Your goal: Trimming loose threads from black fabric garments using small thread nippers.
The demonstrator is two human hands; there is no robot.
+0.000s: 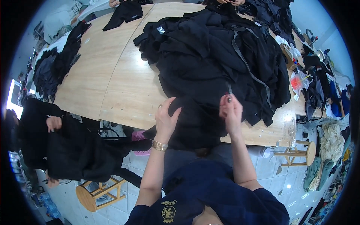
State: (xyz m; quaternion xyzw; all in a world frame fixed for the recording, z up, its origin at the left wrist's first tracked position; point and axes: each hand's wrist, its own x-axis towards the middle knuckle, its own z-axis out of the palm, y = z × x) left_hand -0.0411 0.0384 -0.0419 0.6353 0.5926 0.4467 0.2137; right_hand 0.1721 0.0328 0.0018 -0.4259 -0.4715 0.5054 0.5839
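Observation:
A black garment (195,125) hangs over the near table edge onto my lap. My left hand (167,118), with a bracelet on its wrist, grips the left side of this cloth between thumb and fingers. To the right, my right hand (231,112) is raised over the garment, slightly blurred, its fingertips pinched together. What those fingers hold, if anything, is too small to make out. The end of a short grey strip shows just above them. Beyond both hands lies a large heap of black garments (202,41), crossed by a long grey strip (243,60).
The wooden table (120,84) extends ahead and left. Dark clothes (52,69) lie along its left side. A person in black (75,150) holds dark cloth at my left; other hands (232,2) work across the table. Wooden stools (300,153) stand on both sides; a drink bag (300,81) sits at right.

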